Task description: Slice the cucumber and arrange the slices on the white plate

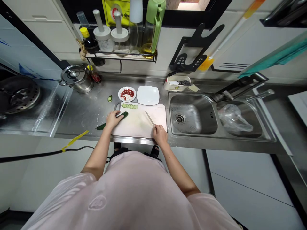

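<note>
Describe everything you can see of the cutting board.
The cutting board is a pale, plastic-looking slab with a loop handle at its far left corner. It lies flat on the steel counter, left of the sink. Cucumber slices lie in a row near its far edge; the left hand presses a cucumber on it, and the right hand holds a knife over it.

Stainless steel counter (79, 111), wet in patches. At far left, lidded steel pot (76, 79); at far middle, round plate of chopped red pieces (119, 94) beside square white plate (148, 95); nearer, white cutting board (136, 126), with cucumber piece (109, 98) off to its far left.
</note>
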Available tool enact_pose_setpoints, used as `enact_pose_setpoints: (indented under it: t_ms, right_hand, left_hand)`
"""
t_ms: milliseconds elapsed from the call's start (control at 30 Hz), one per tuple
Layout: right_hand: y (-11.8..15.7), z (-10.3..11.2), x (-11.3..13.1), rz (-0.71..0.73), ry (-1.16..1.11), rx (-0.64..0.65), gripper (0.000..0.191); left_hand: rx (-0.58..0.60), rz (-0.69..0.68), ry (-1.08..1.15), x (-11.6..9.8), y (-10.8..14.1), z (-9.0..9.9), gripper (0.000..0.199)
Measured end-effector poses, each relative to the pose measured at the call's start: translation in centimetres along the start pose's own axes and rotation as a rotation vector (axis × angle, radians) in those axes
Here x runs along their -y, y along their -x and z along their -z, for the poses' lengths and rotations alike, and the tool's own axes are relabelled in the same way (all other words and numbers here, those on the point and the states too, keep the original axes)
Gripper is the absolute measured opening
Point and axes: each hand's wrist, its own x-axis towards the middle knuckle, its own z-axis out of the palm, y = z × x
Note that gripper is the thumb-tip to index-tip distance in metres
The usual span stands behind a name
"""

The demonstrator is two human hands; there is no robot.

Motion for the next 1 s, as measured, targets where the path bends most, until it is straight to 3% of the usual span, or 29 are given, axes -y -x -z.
enact_pose_setpoints:
  t_ms: [167, 467, 667, 1000]
  right_hand:
    - [0.1, -0.1, -0.2, 0.014, -0.001, 0.017, 0.036]
    - [0.5, 0.1, -0.3, 0.014, 0.016, 0.021, 0.036]
    - [0.6, -0.2, -0.3, 0.014, -0.002, 0.008, 0.036]
    - [0.6, -0.3, -0.2, 0.013, -0.020, -0.001, 0.035]
  left_hand:
    - [0.130, 0.033, -0.174, 0.7, 1.1, 1.0, 0.058]
    - [0.148, 0.016, -0.177, 0.2, 3.0, 0.1, 0.042]
    - [0.081, 0.009, -0.219, 0.3, 3.5, 0.4, 0.039]
    - [-0.025, 0.124, -0.271, 2.1, 2.6, 0.7, 0.039]
